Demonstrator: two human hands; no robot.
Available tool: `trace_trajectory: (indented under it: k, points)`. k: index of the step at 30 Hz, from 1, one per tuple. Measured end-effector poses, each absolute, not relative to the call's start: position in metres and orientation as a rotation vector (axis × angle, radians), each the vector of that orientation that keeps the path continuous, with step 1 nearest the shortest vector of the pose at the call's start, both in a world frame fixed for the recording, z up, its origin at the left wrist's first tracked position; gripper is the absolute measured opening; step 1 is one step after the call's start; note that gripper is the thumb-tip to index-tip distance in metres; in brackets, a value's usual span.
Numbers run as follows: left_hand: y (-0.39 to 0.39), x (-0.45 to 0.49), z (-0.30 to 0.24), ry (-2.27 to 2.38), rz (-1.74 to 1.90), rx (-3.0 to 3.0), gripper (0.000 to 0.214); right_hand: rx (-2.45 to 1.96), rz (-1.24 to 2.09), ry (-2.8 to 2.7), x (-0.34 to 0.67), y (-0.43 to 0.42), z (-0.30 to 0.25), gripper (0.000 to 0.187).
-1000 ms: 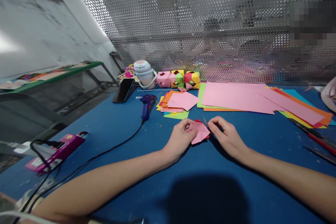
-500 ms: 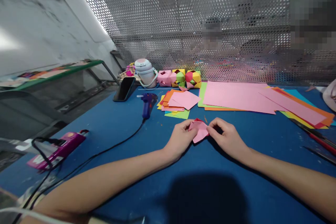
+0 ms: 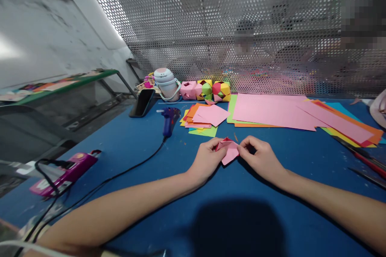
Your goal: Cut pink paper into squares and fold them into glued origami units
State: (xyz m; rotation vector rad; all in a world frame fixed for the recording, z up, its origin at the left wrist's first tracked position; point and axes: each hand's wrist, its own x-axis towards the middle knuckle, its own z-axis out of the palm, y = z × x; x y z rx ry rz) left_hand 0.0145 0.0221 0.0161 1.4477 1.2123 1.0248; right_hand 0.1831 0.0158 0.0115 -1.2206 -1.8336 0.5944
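A small folded paper piece [image 3: 230, 151], pink with red edges showing behind, is held between my two hands just above the blue table [image 3: 169, 213]. My left hand [image 3: 208, 158] pinches its left side, thumb on the front face. On the right edge, my right hand [image 3: 259, 154] grips it between thumb and index finger. Beyond the hands lies a stack of small coloured paper squares [image 3: 211, 115], pink on top. Folded paper balls [image 3: 221, 90] in pink, yellow, green and red stand in a row behind that stack.
A blue glue gun [image 3: 169, 120] trails its cord toward a purple power strip [image 3: 64, 173] at left. Behind are a phone [image 3: 142, 103] and a lidded bottle [image 3: 167, 84]. Large paper sheets [image 3: 271, 110] lie at the back right, near scissors [image 3: 366, 160]. Perforated metal panel [image 3: 193, 20] rises behind.
Both hands keep their hold on the folded paper, almost unmoved. The whole view has shifted very slightly.
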Motion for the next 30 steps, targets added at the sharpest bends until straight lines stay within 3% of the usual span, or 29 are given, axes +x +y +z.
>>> trace_trajectory:
  k: [12,19,30]
  points:
    - [0.022,0.015,0.014,1.173,1.004,1.499,0.015,-1.106,0.643,-1.866,0.183,0.016,0.013,0.006]
    - [0.02,0.015,0.018,1.216,1.005,1.619,0.018,-1.156,0.621,-1.836,0.185,0.017,0.009,0.014]
    - [0.023,0.014,0.016,1.159,0.909,1.851,0.02,-0.955,0.243,-2.128,0.194,0.023,0.012,0.02]
